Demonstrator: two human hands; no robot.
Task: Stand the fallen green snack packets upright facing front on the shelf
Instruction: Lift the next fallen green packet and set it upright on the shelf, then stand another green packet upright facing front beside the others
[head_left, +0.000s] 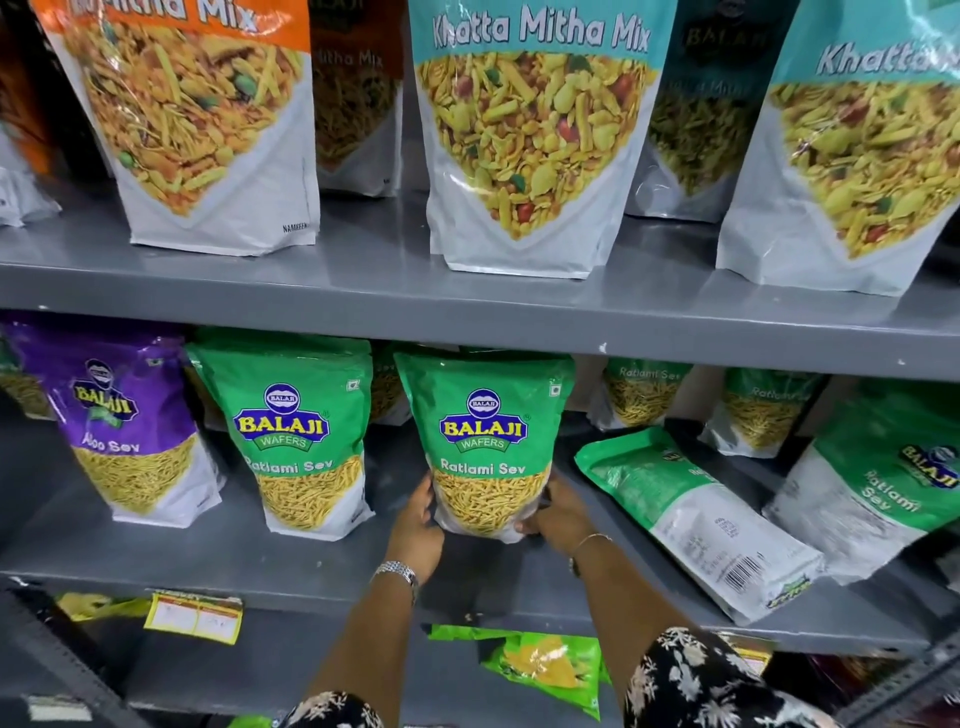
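Observation:
A green Ratlami Sev packet (485, 441) stands upright, front forward, at the middle of the grey shelf (291, 561). My left hand (415, 525) grips its lower left corner and my right hand (558, 514) grips its lower right corner. Another green packet (291, 436) stands upright to its left. To the right, a fallen green packet (696, 519) lies on its front with the barcode side up. A second fallen packet (883, 478) leans tilted at the far right, front showing.
A purple Aloo Sev packet (130, 431) stands at the left. More green packets (641, 392) stand at the back of the shelf. Large Khatta Mitha Mix bags (530, 140) fill the shelf above. A small green packet (550, 665) lies on the shelf below.

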